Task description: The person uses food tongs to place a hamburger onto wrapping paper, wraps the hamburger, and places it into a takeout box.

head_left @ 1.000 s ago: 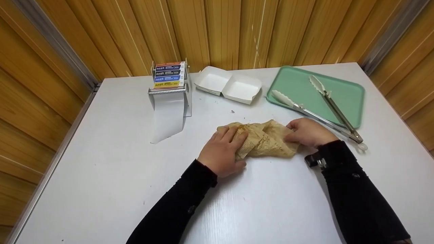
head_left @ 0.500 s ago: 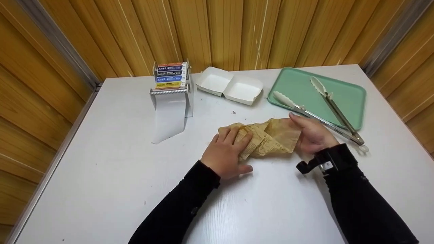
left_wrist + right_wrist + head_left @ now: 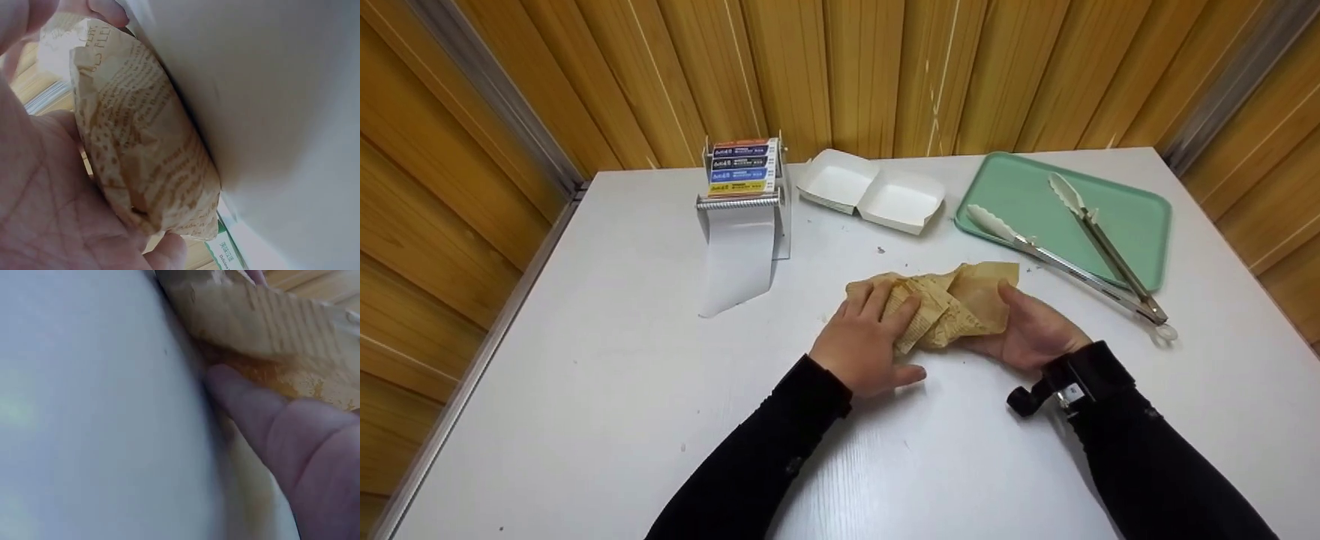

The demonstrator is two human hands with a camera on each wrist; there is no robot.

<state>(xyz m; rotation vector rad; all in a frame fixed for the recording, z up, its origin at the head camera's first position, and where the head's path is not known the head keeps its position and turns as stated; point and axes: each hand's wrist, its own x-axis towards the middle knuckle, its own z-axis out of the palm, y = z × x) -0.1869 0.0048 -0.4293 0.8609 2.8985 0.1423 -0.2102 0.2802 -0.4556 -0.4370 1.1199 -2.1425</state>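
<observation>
A bundle wrapped in brown printed paper point(image 3: 922, 319) lies on the white table; the wrapping hides what is inside. My left hand point(image 3: 856, 349) rests over its left end, fingers spread flat and thumb out on the table side. The left wrist view shows the bundle point(image 3: 146, 135) under that palm. At the other end a loose paper flap point(image 3: 986, 289) sticks out. My right hand point(image 3: 1039, 330) is turned palm up there, thumb raised beside the flap and fingers reaching under the paper. In the right wrist view one straight finger point(image 3: 247, 405) slides beneath the paper's edge point(image 3: 270, 320).
Behind the bundle sits an opened white carton point(image 3: 900, 199). A metal dispenser point(image 3: 739, 201) with coloured printed labels and a hanging white strip stands left of it. Tongs point(image 3: 1099, 281) lie across a green tray point(image 3: 1132, 217) at the back right. Wooden panelling point(image 3: 862, 75) closes off the back.
My right hand has let go of the paper's right end, turned palm up and moved left and nearer me, its fingers now under the paper. The flap stands out more. My left hand stays on the bundle.
</observation>
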